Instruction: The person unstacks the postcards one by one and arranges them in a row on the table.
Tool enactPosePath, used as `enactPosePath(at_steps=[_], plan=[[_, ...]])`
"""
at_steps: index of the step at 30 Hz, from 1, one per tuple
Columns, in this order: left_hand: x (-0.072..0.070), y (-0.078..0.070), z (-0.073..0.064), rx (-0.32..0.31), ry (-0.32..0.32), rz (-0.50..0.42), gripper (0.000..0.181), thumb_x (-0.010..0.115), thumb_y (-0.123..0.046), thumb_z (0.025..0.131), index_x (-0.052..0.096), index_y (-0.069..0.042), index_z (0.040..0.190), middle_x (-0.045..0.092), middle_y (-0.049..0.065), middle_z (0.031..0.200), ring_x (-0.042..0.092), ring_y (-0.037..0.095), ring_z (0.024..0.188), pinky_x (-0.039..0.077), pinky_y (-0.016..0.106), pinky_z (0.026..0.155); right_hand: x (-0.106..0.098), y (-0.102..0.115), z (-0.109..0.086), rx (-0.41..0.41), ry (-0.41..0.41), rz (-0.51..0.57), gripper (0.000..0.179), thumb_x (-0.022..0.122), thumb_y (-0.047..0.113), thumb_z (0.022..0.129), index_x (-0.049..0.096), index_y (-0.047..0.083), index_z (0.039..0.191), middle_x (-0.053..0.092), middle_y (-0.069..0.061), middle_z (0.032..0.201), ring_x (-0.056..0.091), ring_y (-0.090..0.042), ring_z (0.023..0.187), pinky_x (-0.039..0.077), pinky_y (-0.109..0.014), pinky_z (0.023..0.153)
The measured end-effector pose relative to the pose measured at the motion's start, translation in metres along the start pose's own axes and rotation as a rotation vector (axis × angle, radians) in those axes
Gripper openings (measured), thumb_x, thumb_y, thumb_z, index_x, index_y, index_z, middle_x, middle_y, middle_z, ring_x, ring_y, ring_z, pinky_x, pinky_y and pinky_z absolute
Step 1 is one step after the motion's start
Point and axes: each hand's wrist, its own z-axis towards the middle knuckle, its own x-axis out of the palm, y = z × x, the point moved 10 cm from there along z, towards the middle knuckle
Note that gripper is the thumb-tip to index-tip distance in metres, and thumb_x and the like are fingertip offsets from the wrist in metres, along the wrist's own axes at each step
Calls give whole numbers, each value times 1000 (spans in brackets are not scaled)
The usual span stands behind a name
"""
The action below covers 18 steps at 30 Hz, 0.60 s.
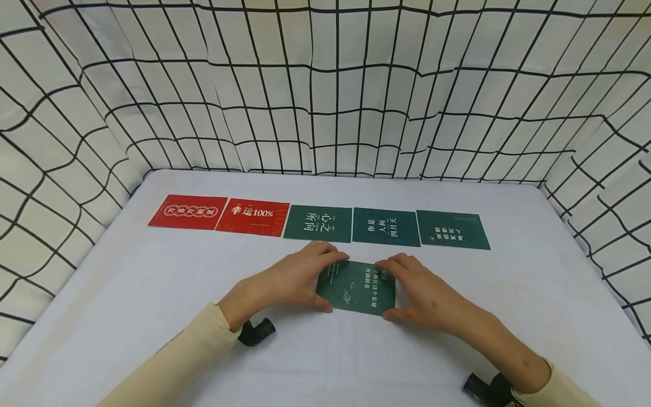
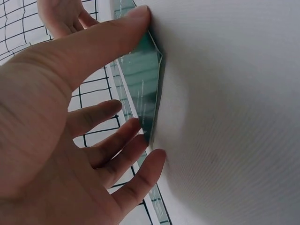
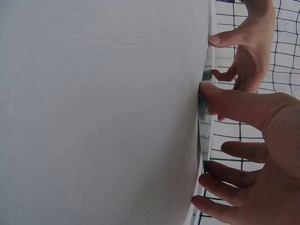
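A green card [image 1: 358,288] with white print lies nearly flat on the white cloth, between both hands. My left hand [image 1: 300,277] grips its left end, thumb at the near corner and fingers at the far edge. On the right end, my right hand [image 1: 424,294] holds it the same way, with the thumb at the near corner and the index finger over the far one. From the left wrist, the card [image 2: 143,84] shows between thumb and fingers. The right wrist view has the card [image 3: 204,126] almost edge-on, spanned by thumb and fingers.
Behind the hands runs a row of cards: two red ones, the outer red card [image 1: 188,212] and the inner red card [image 1: 252,217], then three green ones, including the rightmost green card [image 1: 452,229]. Black netting [image 1: 335,107] over white cloth encloses the back and sides of the table [image 1: 325,367].
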Motion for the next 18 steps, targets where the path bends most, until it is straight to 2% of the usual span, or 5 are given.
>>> enactPosePath(at_steps=[12, 18], plan=[[-2, -3, 1, 17, -13, 46, 92, 95, -35, 73, 51, -18, 152, 56, 4, 143, 49, 23, 137, 56, 40, 107, -3, -1, 2, -7, -25, 53, 90, 99, 30, 69, 54, 11, 145, 54, -6, 135, 58, -24, 124, 59, -46, 102], [-4, -4, 0, 20, -29, 76, 92, 93, -37, 75, 50, -19, 153, 56, 3, 144, 53, 21, 132, 57, 39, 105, -3, -4, 4, 13, -23, 59, 93, 98, 30, 71, 50, 11, 149, 51, -8, 142, 57, -27, 130, 58, -48, 104]])
